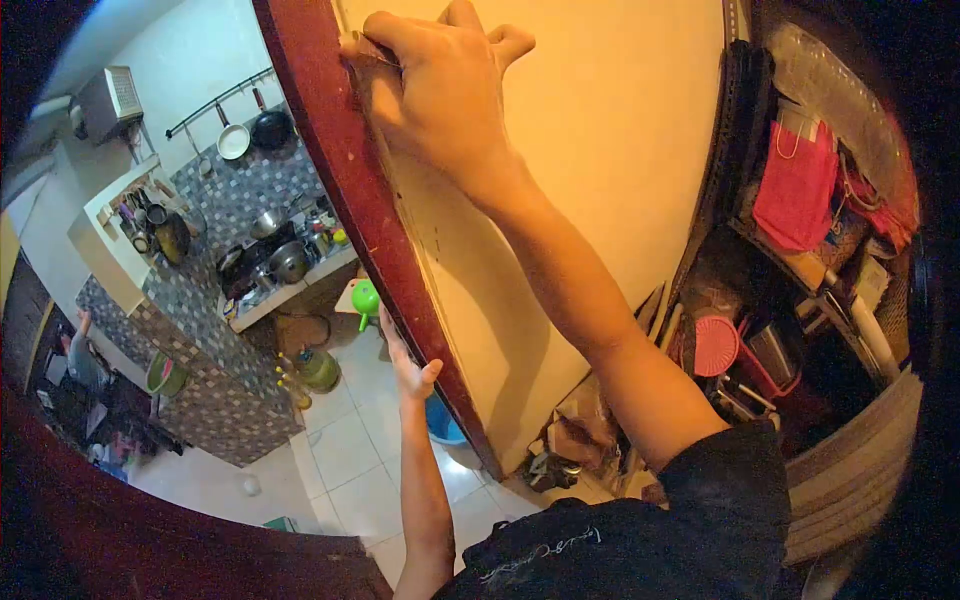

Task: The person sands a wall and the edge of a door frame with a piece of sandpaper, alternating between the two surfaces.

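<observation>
A tall pale panel [590,170] with a dark red wooden edge [345,170] stands before me and leans across the view. High up, my right hand [435,85] is at the panel's upper left, beside the red edge. Its thumb and index finger are pinched together near that edge, while the other fingers stick out. Whatever lies in the pinch is too small to make out. Lower down, my left hand [408,365] rests along the outer side of the red edge, with fingers straight and thumb apart. It appears to hold nothing.
Beyond the edge lies a kitchen with pots [289,262] on a counter, hanging pans [233,141], a green plastic item [365,298] and a gas cylinder [318,370]. On the right are a red bag [797,185], a pink basket [716,346] and piled household items.
</observation>
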Tool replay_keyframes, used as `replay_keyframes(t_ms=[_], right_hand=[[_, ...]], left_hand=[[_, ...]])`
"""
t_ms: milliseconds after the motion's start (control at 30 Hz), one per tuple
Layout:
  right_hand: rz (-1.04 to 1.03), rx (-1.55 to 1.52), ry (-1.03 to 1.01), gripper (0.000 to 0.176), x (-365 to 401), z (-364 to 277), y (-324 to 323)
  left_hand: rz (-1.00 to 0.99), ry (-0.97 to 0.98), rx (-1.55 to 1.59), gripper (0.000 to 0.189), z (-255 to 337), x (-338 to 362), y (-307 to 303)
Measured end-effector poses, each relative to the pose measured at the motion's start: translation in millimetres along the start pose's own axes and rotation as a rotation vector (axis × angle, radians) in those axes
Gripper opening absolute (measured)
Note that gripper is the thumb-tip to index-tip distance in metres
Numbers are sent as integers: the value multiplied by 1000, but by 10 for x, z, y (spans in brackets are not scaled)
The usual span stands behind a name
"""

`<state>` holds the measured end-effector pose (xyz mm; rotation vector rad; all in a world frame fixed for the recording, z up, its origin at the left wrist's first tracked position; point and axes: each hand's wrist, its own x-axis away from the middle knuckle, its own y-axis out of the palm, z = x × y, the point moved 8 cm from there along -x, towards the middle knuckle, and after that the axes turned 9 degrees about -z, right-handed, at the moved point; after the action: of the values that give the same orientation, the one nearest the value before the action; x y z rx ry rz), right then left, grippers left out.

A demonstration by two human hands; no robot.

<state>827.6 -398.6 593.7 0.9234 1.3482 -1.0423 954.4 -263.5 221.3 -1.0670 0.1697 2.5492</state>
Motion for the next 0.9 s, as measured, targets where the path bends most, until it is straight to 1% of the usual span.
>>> replay_keyframes(t_ms=[67,167,233,300,400,467,500,567,600,633,667,700,767,800,833,867,900], right_hand=[[-74,-31,25,10,22,10,29],[-101,-87,22,9,390,-58,25],[-128,-110,49,9,735,-66,0],[-147,-135,63,9,807,-52,5],[-142,-122,96,7,706,-24,37],[-33,-98,50,4,366,8,69],[-30,-95,49,4,172,30,86],[76,-51,-6,3,-119,6,7],[78,-52,-6,3,-111,12,4],[35,-65,-8,3,-88,14,26],[-10,-76,-9,3,-38,15,41],[-10,-75,-9,3,101,2,20],[-87,-115,7,4,498,-32,33],[-87,-115,5,4,682,-55,-9],[-129,-137,43,5,828,-64,-35],[-171,-160,76,5,890,-49,-16],[-170,-162,71,5,887,-43,9]], left_hand=[[3,-2,15,142,68,-23,32],[-17,-2,106,141,24,-7,55],[-20,2,93,141,2,16,36],[-20,22,79,140,17,-20,18],[-21,16,59,139,23,-12,9],[-5,20,53,140,-19,-5,6],[-8,23,55,140,-46,7,9],[7,-5,66,139,-99,37,-10],[8,-4,65,139,-103,35,-14],[1,10,52,139,-69,12,-7],[-6,23,41,139,-34,-3,5],[-7,23,42,139,-6,5,8],[-16,1,21,138,28,4,16],[-15,2,21,138,-11,28,0],[-11,1,5,138,-42,36,-17],[-4,3,-11,138,-71,31,-31],[0,6,-11,138,-100,30,-48]])
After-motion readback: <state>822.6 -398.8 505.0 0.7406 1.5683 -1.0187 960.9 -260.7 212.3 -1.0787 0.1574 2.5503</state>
